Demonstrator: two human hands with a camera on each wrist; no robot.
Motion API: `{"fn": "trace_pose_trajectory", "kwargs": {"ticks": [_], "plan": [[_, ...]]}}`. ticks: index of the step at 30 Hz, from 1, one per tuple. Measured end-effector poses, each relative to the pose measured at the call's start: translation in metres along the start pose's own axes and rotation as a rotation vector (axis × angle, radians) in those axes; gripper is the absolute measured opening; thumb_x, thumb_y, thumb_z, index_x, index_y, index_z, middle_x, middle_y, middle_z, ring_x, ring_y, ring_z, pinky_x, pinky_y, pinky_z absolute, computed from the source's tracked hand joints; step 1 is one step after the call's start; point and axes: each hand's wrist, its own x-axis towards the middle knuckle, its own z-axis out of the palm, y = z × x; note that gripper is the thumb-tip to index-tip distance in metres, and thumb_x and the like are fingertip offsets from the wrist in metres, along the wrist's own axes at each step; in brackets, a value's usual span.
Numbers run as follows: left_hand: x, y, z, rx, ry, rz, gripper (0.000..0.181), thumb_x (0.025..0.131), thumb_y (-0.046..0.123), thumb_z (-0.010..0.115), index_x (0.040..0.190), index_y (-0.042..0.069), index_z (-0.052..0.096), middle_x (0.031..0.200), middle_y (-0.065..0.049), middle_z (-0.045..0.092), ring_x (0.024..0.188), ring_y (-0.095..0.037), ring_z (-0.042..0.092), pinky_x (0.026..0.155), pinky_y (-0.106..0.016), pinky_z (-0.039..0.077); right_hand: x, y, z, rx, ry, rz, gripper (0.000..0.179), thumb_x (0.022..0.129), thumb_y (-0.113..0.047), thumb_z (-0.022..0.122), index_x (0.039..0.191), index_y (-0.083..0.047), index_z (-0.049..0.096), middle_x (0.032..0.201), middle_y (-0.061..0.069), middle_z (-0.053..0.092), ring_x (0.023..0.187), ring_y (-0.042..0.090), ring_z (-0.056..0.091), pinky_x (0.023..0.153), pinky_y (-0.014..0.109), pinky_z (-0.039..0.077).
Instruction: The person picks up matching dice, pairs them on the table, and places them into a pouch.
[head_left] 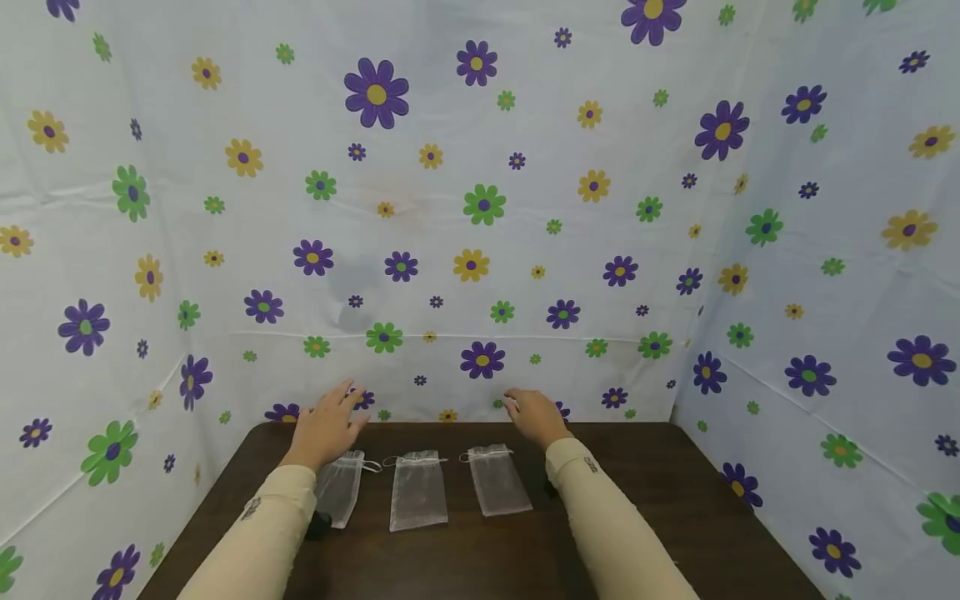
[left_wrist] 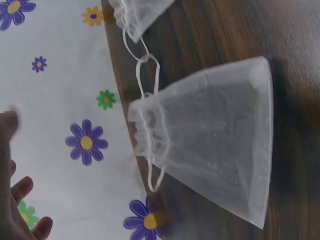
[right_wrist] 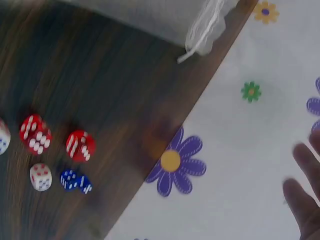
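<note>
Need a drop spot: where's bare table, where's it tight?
Free: the table on the near side of the three bags, between the sleeves; also the far right corner, right of the right hand. Crowded: the bag row, with cords between left bag and middle bag, and the patch right of the right bag, where dice lie.

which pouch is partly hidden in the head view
The leftmost sheer white drawstring pouch, overlapped by the cream left sleeve; the middle pouch and right pouch show whole.
</note>
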Motion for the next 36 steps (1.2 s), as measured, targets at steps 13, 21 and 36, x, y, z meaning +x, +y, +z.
{"fn": "trace_pose_trajectory", "kwargs": {"ticks": [13, 21, 36], "plan": [[-0.004, 0.030, 0.014, -0.138, -0.118, -0.017, 0.020, 0.098, 0.014, 0.062, 0.113, 0.005, 0.072, 0.106, -0.012, 0.071, 0.093, -0.031, 0.068, 0.079, -0.052, 0.056, -0.011, -0.037, 0.047, 0.535, -0.228, 0.129, 0.019, 0.104, -0.009, 0.057, 0.113, 0.004, 0.067, 0.099, 0.021, 0.071, 0.079, 0.032, 0.071, 0.066, 0.039, 0.059], [-0.014, 0.053, 0.031, -0.332, -0.187, -0.156, 0.020, 0.101, 0.017, 0.059, 0.111, 0.008, 0.073, 0.101, -0.006, 0.072, 0.076, -0.019, 0.063, 0.071, -0.047, 0.052, -0.035, -0.062, 0.074, 0.630, -0.366, 0.158, 0.014, 0.102, -0.004, 0.058, 0.105, 0.007, 0.066, 0.086, 0.019, 0.070, 0.065, 0.030, 0.069, 0.055, 0.032, 0.055], [-0.030, 0.048, 0.056, -0.432, -0.372, -0.248, 0.033, 0.094, 0.007, 0.055, 0.061, 0.010, 0.052, 0.056, 0.002, 0.043, 0.050, -0.013, 0.044, 0.052, -0.030, 0.046, -0.041, -0.084, 0.095, 0.641, -0.505, 0.302, 0.047, 0.103, -0.013, 0.061, 0.058, -0.014, 0.046, 0.053, -0.002, 0.037, 0.047, 0.011, 0.037, 0.051, 0.036, 0.057]]}}
